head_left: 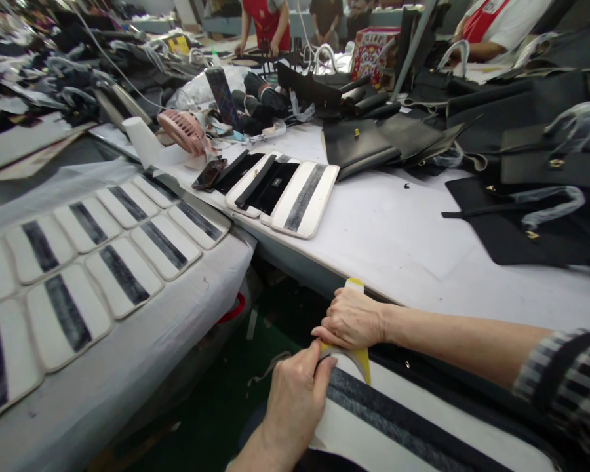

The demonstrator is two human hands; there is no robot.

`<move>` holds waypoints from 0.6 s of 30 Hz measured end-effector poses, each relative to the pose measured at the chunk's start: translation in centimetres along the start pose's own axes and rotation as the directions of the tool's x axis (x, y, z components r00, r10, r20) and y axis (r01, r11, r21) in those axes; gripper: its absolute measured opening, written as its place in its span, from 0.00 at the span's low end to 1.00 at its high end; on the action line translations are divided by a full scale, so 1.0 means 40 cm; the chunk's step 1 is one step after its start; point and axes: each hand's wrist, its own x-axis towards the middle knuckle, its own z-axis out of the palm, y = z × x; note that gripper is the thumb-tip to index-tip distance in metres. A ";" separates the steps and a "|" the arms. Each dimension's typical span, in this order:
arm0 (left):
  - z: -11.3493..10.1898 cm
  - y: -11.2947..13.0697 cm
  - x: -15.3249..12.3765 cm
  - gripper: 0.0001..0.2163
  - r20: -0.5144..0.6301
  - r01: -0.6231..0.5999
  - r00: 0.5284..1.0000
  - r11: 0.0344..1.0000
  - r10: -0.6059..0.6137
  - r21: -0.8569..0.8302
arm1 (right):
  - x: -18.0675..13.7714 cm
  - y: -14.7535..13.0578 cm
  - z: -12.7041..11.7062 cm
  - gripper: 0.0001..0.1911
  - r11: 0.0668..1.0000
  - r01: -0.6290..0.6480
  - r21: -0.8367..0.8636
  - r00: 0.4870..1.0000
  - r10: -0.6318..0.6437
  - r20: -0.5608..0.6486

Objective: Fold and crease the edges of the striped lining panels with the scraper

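Observation:
A white bag panel [368,400] with a dark, rough stripe lies low in front of me, over something black. My left hand [295,393] is closed at the panel's near-left end, thumb on top and fingers at its edge. Right beside it, my right hand [351,318] is wrapped in a fist around a white-and-yellow piece [354,284]. One end of that piece sticks out above the fist, and a curved yellow part shows below, against the panel. Its exact kind is hidden by my fingers. The two hands touch or nearly touch.
Striped white panels [122,282] lie in rows on the left table. On the white table [373,229] ahead are an opened white bag piece [299,196], a pink fan [181,131] and black bags [526,216]. Co-workers in red aprons [268,23] are at the back.

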 end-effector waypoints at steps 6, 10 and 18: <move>-0.019 0.007 0.005 0.12 0.070 -0.026 0.997 0.982 0.040 -0.185 | -0.040 -0.044 0.009 0.34 0.988 -0.156 0.014 0.988 0.156 -0.002; -0.021 -0.008 0.032 0.18 0.280 0.186 0.960 0.716 0.013 -0.673 | -0.053 -0.057 0.008 0.28 0.980 -0.198 0.032 0.980 0.198 0.008; 0.025 -0.055 0.100 0.20 0.427 0.380 0.904 0.396 0.032 -0.836 | -0.093 -0.055 -0.002 0.28 0.963 -0.267 0.038 0.963 0.265 0.051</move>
